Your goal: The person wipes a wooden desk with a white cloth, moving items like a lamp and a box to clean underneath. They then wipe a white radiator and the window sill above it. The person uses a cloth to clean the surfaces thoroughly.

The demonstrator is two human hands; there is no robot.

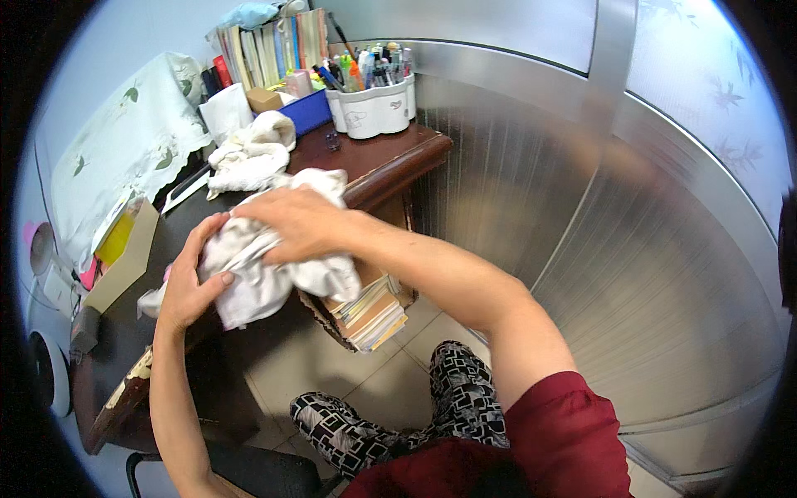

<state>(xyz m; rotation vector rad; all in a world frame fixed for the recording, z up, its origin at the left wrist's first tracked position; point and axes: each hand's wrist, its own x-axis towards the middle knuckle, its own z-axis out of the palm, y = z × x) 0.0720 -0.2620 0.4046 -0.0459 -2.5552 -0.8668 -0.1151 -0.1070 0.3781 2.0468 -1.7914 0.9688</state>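
Observation:
Between my two hands is a bunched white cloth [249, 292], crumpled and hanging in folds above the front edge of a dark wooden desk [398, 155]. My left hand [196, 274] grips its left side, with the thumb pressed across the front. From above, my right hand [299, 224] lies over the cloth with its fingers curled into it. Just behind, a second crumpled white cloth [255, 152] rests on the desk. Where one cloth ends and the other begins is partly covered by my right hand.
A white pen holder [373, 112] full of pens stands near the desk's far corner, beside a blue tray [308, 112] and a row of books [274, 50]. At left are a cream box [127, 258] and a draped embroidered cover [124, 143]. Stacked books [373, 317] sit below the desk.

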